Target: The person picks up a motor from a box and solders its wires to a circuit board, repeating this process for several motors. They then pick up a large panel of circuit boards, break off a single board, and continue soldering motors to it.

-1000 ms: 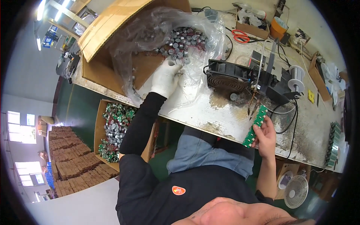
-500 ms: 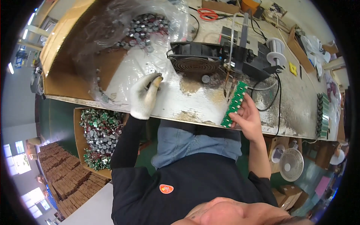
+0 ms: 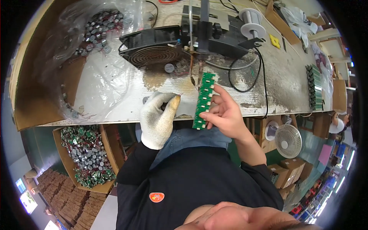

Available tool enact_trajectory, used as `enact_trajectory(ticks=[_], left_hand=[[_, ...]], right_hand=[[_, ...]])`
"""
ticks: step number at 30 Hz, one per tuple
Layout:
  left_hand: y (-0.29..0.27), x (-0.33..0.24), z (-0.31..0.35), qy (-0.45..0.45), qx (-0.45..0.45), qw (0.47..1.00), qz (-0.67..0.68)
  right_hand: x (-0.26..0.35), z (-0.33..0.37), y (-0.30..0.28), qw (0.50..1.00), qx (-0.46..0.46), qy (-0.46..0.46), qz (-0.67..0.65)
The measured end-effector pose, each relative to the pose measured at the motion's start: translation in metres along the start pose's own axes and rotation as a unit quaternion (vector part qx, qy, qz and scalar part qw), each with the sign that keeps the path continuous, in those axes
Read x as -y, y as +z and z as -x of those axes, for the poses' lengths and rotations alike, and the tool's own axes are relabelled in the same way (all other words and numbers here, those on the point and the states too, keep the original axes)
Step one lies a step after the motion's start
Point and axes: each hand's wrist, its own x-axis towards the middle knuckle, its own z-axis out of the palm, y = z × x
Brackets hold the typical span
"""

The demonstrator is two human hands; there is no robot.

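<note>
In a white glove with a stained thumb, my left hand [image 3: 158, 119] is pinched shut near the table's front edge. Thin wire ends [image 3: 181, 94] poke out past its fingertips. The edge of a silver disc-shaped part [image 3: 145, 100] shows beside the glove; whether the fingers hold it is hidden. Bare, my right hand [image 3: 225, 115] grips a long green circuit board strip [image 3: 204, 101] by its right side, tilted slightly. Just left of the strip's upper end, a soldering tip [image 3: 193, 80] points down from a black stand [image 3: 206, 34].
A black fan [image 3: 153, 50] stands left of the stand, one silver disc part [image 3: 169, 68] before it. A solder spool [image 3: 251, 23] and black cable [image 3: 263, 76] are right. Plastic-lined box [image 3: 42, 84] holds many disc parts; another carton [image 3: 109, 149] sits below. Board strips [image 3: 314, 88] stand far right.
The view has shifted, so the table's things appear further left and higher. My left hand has come right, closer to the circuit board strip. My right hand still holds the strip.
</note>
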Motion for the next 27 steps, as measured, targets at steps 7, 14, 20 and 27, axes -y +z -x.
enact_trajectory(ticks=[7, 14, 20, 27], left_hand=[[0.016, -0.001, -0.006, 0.056, 0.036, 0.997, -0.036], [0.022, -0.008, -0.005, -0.01, 0.074, 0.993, 0.086], [0.024, -0.015, -0.008, -0.095, 0.068, 0.985, 0.129], [0.026, -0.013, -0.011, -0.094, 0.067, 0.986, 0.118]], right_hand=[[0.001, 0.004, 0.001, 0.999, 0.028, 0.014, 0.011], [-0.004, 0.007, 0.001, 0.999, 0.038, 0.007, 0.017], [-0.002, 0.007, 0.002, 0.998, 0.048, -0.003, 0.037], [-0.003, 0.005, 0.002, 0.999, 0.039, -0.007, 0.031]])
